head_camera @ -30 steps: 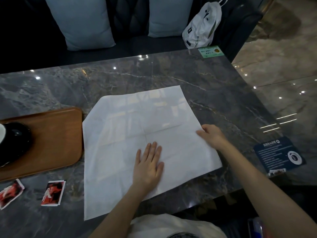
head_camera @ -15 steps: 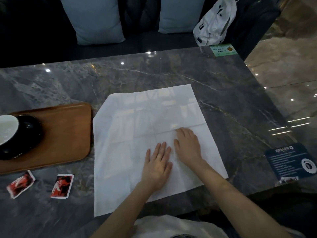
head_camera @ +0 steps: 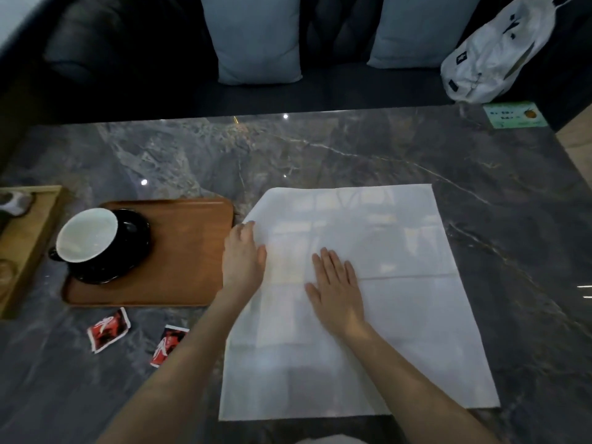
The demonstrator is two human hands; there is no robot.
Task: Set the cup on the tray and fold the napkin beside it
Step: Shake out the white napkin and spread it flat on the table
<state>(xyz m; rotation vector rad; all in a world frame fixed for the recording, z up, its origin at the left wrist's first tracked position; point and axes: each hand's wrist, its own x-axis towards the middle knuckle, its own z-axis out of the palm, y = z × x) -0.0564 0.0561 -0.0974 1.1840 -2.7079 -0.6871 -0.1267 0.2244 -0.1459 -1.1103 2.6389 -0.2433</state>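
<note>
A large white napkin (head_camera: 368, 302) lies spread flat on the dark marble table (head_camera: 320, 155), right of centre. To its left sits a brown wooden tray (head_camera: 189, 251). On the tray's left part stands a black cup with a white inside (head_camera: 88, 235), on a black saucer (head_camera: 134, 232). My left hand (head_camera: 242, 257) lies at the napkin's left edge near its far left corner, thumb on the cloth, fingertips touching the edge. My right hand (head_camera: 336, 286) presses flat on the middle of the napkin, fingers straight.
Two red packets (head_camera: 109, 330) (head_camera: 168, 344) lie on the table in front of the tray. A light wooden box (head_camera: 28, 238) stands at the far left. A green card (head_camera: 514, 115) lies at the far right corner. Behind are a dark sofa, cushions (head_camera: 256, 36) and a white bag (head_camera: 493, 52).
My left hand has slid from the napkin's middle to its left edge. My right hand has moved in from the right edge to the middle. The view has swung left, bringing the cup fully in.
</note>
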